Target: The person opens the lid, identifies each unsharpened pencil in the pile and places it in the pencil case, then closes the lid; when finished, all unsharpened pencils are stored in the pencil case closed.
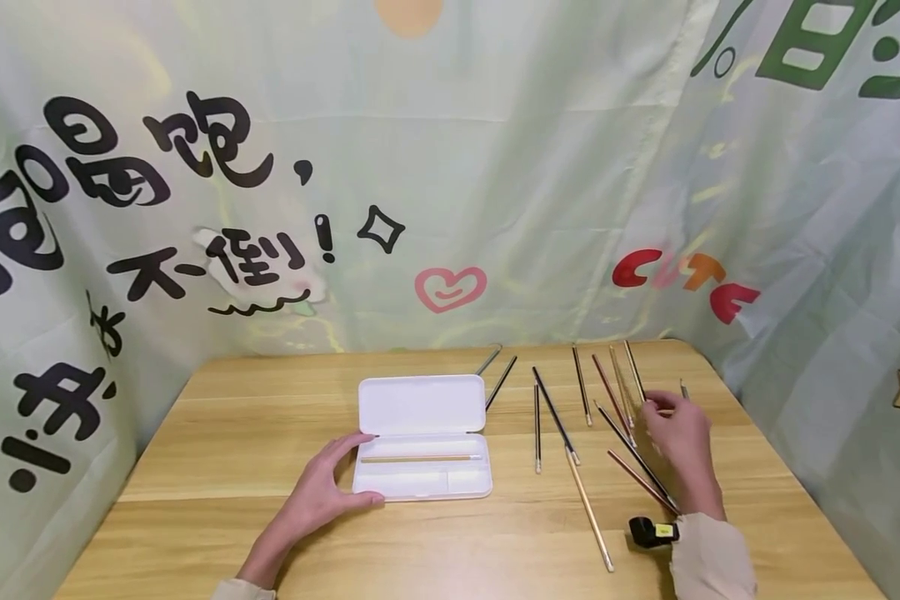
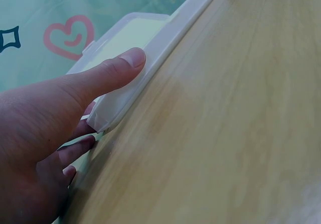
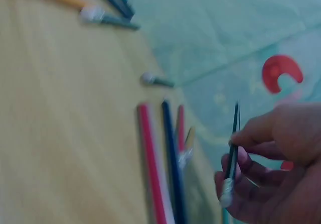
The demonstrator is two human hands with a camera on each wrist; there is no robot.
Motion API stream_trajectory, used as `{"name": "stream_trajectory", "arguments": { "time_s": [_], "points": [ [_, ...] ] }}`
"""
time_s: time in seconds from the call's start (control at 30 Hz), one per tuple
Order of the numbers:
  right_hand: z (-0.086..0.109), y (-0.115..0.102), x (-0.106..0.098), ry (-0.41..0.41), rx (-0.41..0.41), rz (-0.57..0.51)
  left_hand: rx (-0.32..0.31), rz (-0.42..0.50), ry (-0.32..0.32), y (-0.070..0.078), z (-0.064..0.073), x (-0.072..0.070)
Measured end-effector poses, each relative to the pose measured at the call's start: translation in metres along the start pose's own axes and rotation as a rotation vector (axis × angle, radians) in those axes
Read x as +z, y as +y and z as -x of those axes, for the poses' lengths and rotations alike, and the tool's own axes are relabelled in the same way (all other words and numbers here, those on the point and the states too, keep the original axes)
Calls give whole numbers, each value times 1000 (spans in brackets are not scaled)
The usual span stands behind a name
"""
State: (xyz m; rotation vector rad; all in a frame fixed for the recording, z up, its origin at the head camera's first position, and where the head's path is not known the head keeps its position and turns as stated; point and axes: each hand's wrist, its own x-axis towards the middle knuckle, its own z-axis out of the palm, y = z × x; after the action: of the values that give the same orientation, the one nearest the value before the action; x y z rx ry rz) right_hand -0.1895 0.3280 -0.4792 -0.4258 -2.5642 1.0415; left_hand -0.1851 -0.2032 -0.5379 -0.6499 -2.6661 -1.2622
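A white pencil case (image 1: 422, 404) lies open on the table, with one pale wooden pencil (image 1: 420, 458) along its tray. My left hand (image 1: 318, 479) grips the case's left end. In the left wrist view, its thumb (image 2: 113, 73) presses the front wall while the other fingers pass behind the end, partly hidden. Over the scattered pencils on the right, my right hand (image 1: 678, 433) pinches a dark pencil (image 3: 232, 163) between thumb and fingers. Its white eraser end points down toward the palm in the right wrist view. Close to that hand lie a black pencil (image 1: 633, 454) and a red pencil (image 1: 640, 481).
More pencils lie between case and right hand, including a black one (image 1: 537, 429) and a pale one (image 1: 590, 512). Two dark sticks (image 1: 501, 383) poke out behind the lid. A black device (image 1: 648, 532) sits at the right wrist. A printed curtain (image 1: 532, 208) hangs behind the table.
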Motion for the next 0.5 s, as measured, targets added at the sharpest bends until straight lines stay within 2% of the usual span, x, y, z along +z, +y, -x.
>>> {"name": "stream_trajectory", "arguments": {
  "time_s": [0.1, 0.2, 0.5],
  "points": [
    [2, -14, -2, -23, -77, -50, 0, 1, 4, 0, 0, 0],
    [4, -28, -3, -31, -116, -71, -10, 6, -4, 0, 0, 0],
    [8, -60, 9, 40, -230, -202, -20, 19, -6, 2, 0, 0]
  ]
}}
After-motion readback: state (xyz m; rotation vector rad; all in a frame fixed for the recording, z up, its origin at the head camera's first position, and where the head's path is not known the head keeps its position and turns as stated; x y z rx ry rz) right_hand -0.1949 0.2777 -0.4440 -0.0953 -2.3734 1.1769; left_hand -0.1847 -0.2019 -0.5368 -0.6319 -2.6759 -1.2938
